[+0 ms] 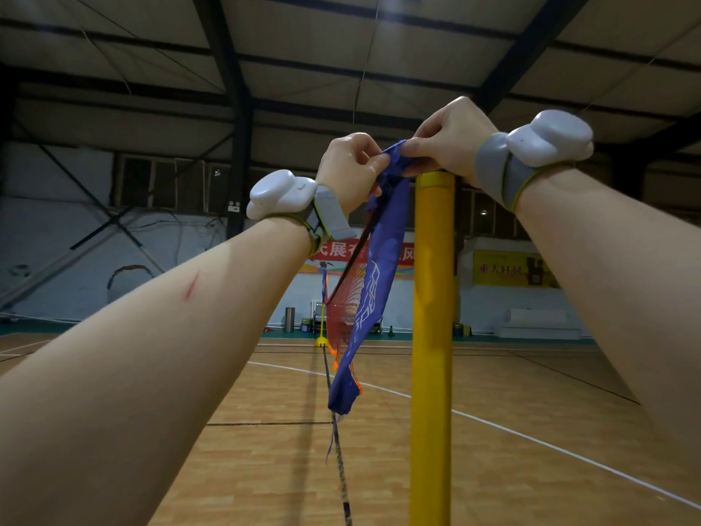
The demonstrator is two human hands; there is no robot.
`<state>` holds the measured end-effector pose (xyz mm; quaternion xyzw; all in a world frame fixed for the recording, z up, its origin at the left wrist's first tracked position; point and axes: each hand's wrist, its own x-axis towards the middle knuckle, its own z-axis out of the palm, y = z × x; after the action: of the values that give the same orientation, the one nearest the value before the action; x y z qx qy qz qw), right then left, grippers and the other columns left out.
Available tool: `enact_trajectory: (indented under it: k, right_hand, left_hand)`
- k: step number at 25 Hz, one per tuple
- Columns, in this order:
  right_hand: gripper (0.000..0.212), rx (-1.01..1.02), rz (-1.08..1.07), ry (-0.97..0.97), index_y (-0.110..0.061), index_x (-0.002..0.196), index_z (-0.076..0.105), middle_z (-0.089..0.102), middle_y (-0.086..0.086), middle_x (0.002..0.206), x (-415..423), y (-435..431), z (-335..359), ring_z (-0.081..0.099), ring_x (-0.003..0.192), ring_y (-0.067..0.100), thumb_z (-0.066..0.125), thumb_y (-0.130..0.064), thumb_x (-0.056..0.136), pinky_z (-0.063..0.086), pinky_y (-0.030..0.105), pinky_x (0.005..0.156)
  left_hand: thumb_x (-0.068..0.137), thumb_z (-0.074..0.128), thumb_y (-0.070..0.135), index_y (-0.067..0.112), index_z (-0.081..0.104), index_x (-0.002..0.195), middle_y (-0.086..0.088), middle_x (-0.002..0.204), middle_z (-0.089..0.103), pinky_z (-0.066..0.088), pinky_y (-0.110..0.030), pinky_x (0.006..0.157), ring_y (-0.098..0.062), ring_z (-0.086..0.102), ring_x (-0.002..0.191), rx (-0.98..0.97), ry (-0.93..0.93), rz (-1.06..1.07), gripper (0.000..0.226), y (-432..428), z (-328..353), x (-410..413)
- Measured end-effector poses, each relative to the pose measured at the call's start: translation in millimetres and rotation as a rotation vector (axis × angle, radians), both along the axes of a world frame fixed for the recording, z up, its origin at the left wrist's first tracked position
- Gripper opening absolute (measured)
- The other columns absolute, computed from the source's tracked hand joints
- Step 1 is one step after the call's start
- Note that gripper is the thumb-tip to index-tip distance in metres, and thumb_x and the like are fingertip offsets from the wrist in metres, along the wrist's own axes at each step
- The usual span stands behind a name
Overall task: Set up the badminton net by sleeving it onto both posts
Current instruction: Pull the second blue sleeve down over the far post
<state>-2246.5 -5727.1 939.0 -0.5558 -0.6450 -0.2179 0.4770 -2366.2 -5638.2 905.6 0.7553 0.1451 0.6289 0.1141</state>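
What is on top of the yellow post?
The right hand is over the yellow post, pinching the blue sleeve together with the left hand. It covers the post's top end.

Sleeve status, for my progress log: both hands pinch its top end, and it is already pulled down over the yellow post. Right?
Not quite. The left hand and right hand do pinch the top end of the sleeve, but it is not yet over the post. The head view shows it hanging free beside the post, on its left.

Blue sleeve (373,298), white lettering — orange mesh (343,309), yellow post (434,298).
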Motion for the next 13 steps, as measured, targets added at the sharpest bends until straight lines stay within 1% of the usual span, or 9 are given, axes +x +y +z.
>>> enact_trajectory:
  k: [1, 3, 5, 7, 8, 9, 11, 13]
  right_hand:
    - [0.02, 0.03, -0.034, -0.015, -0.009, 0.088, 0.072, 0.071, 0.013, 0.099, 5.2, -1.1, -0.8, 0.067, 0.095, 0.022, 0.065, -0.027, 0.084, 0.055, 0.039, 0.087]
    - [0.025, 0.065, -0.065, -0.02, -0.009, 0.093, 0.072, 0.069, 0.009, 0.097, 13.4, -2.3, -5.1, 0.063, 0.092, 0.019, 0.065, -0.03, 0.083, 0.054, 0.036, 0.086]
    - [0.025, 0.086, -0.054, -0.012, -0.009, 0.095, 0.072, 0.066, 0.005, 0.093, 20.3, -1.5, -10.8, 0.059, 0.087, 0.015, 0.064, -0.03, 0.084, 0.053, 0.029, 0.077]
    - [0.023, 0.118, -0.04, 0.006, -0.009, 0.096, 0.072, 0.062, 0.002, 0.09, 26.6, -3.5, -18.1, 0.056, 0.086, 0.012, 0.062, -0.028, 0.086, 0.047, 0.021, 0.067]
    - [0.023, 0.142, -0.04, 0.013, -0.009, 0.097, 0.072, 0.061, 0.0, 0.09, 28.2, -4.9, -21.5, 0.055, 0.087, 0.012, 0.061, -0.026, 0.087, 0.045, 0.02, 0.067]
    - [0.022, 0.171, -0.048, 0.019, -0.009, 0.098, 0.071, 0.061, 0.0, 0.09, 29.5, -5.6, -23.2, 0.054, 0.088, 0.012, 0.06, -0.025, 0.087, 0.044, 0.021, 0.069]
    - [0.022, 0.232, -0.084, 0.029, -0.009, 0.1, 0.071, 0.065, 0.003, 0.094, 28.6, -8.6, -27.2, 0.056, 0.09, 0.015, 0.058, -0.023, 0.088, 0.044, 0.024, 0.076]
    - [0.023, 0.277, -0.112, 0.031, -0.009, 0.1, 0.071, 0.069, 0.008, 0.101, 27.2, -11.8, -29.4, 0.06, 0.097, 0.019, 0.057, -0.022, 0.089, 0.045, 0.027, 0.082]
  left_hand:
    - [0.09, 0.054, 0.01, 0.021, 0.052, 0.068, 0.0, 0.058, 0.056, 0.04, -0.018, 0.044, -0.001, 0.051, 0.036, 0.011, 0.008, 0.006, 0.024, -1.7, -0.5, 4.3]
    - [0.09, 0.054, 0.012, 0.021, 0.052, 0.071, 0.002, 0.059, 0.056, 0.042, -0.016, 0.045, -0.002, 0.053, 0.04, 0.04, 0.034, 0.027, 0.022, -4.1, -2.4, 9.9]
    - [0.09, 0.054, 0.013, 0.019, 0.053, 0.074, 0.004, 0.061, 0.057, 0.045, -0.019, 0.05, -0.005, 0.056, 0.047, 0.072, 0.053, 0.049, 0.017, -5.5, -5.1, 14.1]
    - [0.09, 0.054, 0.014, 0.013, 0.056, 0.08, 0.004, 0.063, 0.057, 0.051, -0.026, 0.059, -0.011, 0.058, 0.054, 0.087, 0.067, 0.06, 0.01, -8.9, -8.6, 20.0]
    - [0.089, 0.054, 0.014, 0.011, 0.056, 0.082, 0.004, 0.064, 0.057, 0.052, -0.028, 0.063, -0.012, 0.059, 0.055, 0.098, 0.066, 0.064, 0.008, -11.3, -9.8, 22.6]
    - [0.089, 0.054, 0.015, 0.01, 0.057, 0.083, 0.004, 0.063, 0.057, 0.051, -0.028, 0.064, -0.01, 0.059, 0.053, 0.112, 0.067, 0.071, 0.008, -14.0, -10.0, 25.1]
    - [0.089, 0.054, 0.015, 0.011, 0.056, 0.082, 0.007, 0.062, 0.057, 0.05, -0.023, 0.061, -0.003, 0.056, 0.047, 0.141, 0.077, 0.079, 0.008, -19.6, -9.2, 26.8]
    - [0.089, 0.053, 0.014, 0.013, 0.055, 0.078, 0.007, 0.061, 0.056, 0.05, -0.022, 0.06, -0.003, 0.056, 0.045, 0.165, 0.081, 0.076, 0.011, -25.3, -7.7, 26.2]
